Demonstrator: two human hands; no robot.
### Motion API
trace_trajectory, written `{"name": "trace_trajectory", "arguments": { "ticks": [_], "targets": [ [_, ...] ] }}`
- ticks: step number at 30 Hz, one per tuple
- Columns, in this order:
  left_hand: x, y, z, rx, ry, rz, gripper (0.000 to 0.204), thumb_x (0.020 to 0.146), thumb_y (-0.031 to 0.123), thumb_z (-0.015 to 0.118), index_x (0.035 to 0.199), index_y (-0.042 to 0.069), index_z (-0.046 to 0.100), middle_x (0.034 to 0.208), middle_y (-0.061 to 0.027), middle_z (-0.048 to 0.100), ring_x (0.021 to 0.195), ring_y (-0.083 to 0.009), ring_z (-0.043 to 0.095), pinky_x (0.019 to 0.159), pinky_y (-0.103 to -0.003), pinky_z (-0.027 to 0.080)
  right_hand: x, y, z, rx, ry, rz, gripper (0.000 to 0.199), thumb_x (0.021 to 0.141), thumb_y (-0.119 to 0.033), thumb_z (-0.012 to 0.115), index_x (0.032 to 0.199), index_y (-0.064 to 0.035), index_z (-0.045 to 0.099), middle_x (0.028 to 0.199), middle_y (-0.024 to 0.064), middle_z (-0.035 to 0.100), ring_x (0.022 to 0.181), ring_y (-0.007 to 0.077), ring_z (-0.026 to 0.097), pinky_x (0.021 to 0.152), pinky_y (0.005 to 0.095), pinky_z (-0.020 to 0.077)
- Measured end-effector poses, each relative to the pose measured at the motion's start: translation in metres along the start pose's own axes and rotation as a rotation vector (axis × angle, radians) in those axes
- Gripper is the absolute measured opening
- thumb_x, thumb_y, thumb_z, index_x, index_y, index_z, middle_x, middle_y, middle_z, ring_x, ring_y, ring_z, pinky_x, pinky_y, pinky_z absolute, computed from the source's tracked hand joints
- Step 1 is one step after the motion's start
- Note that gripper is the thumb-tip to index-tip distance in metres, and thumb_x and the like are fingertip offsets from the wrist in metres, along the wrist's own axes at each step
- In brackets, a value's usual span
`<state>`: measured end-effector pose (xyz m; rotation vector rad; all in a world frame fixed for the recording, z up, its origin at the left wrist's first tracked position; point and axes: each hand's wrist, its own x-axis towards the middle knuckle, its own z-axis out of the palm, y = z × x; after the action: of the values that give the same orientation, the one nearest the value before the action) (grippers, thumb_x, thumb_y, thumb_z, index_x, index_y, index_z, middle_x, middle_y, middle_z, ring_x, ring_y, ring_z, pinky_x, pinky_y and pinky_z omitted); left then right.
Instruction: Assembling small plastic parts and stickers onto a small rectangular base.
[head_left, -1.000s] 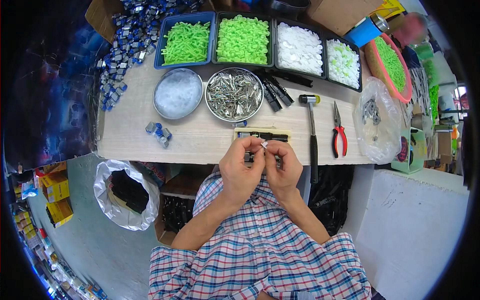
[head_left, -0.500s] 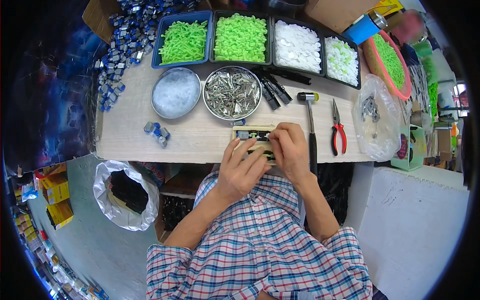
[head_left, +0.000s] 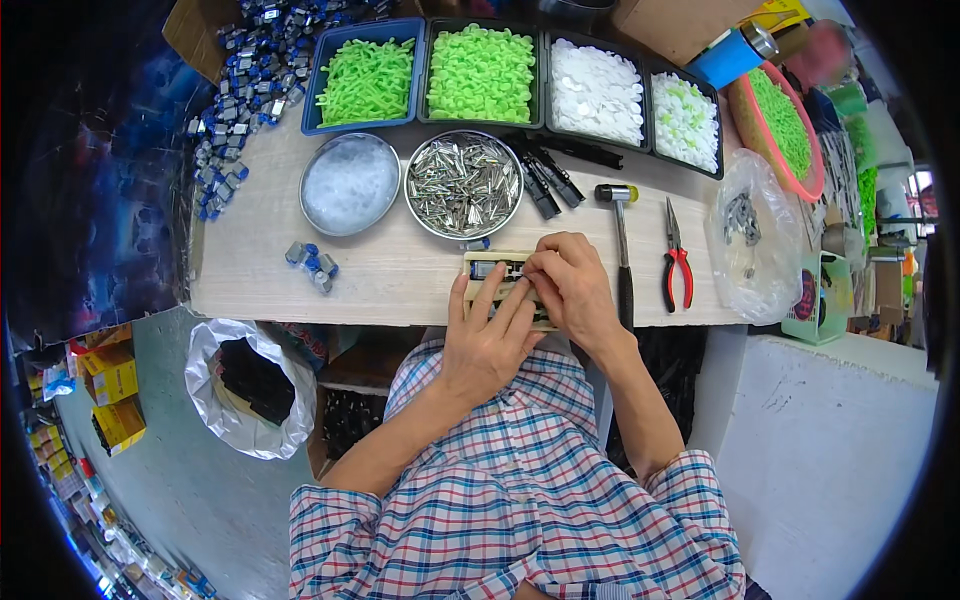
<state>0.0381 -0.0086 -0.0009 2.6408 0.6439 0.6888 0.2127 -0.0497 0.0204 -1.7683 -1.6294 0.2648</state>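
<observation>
On pale wooden bench (head_left: 400, 275), both hands, left hand (head_left: 487, 338) flat, right hand (head_left: 570, 285) pinching, press a tan slotted block (head_left: 487, 268).

Scene seen from a single head-worn fisheye view, looked steeply down from above, workbench (head_left: 400, 275) spread across the upper half, bins at the far edge, checked shirt (head_left: 520, 500) close below, edges bent toward a dark round rim, floor glimpsed at left.
</observation>
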Motion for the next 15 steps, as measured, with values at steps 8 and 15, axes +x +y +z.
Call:
{"name": "trace_trajectory", "arguments": {
  "ticks": [8,15],
  "targets": [
    [-0.009,0.01,0.008,0.17,-0.101,0.006,0.054,0.089,0.037,0.069,0.129,0.003,0.061,0.144,-0.0155,0.056,0.139,-0.039,0.045,0.115,-0.069,0.021,-0.006,0.022,-0.037,0.035,0.153,0.087,0.019,0.087,0.003,0.064,0.105,-0.0028,0.068,0.109,0.0116,0.065,0.099,0.0276,0.064,0.082,0.0343,0.0509],
    [0.008,-0.014,-0.01,-0.019,0.081,0.114,0.04,0.087,0.021,0.072,0.122,0.003,0.065,0.138,-0.0184,0.059,0.134,-0.0401,0.05,0.114,-0.064,0.03,-0.114,0.213,-0.185,-0.827,0.504,0.528,0.039,0.092,-0.006,0.059,0.131,-0.0012,0.06,0.121,0.0211,0.065,0.114,0.0367,0.061,0.097,0.0434,0.0488]
  ]
}}
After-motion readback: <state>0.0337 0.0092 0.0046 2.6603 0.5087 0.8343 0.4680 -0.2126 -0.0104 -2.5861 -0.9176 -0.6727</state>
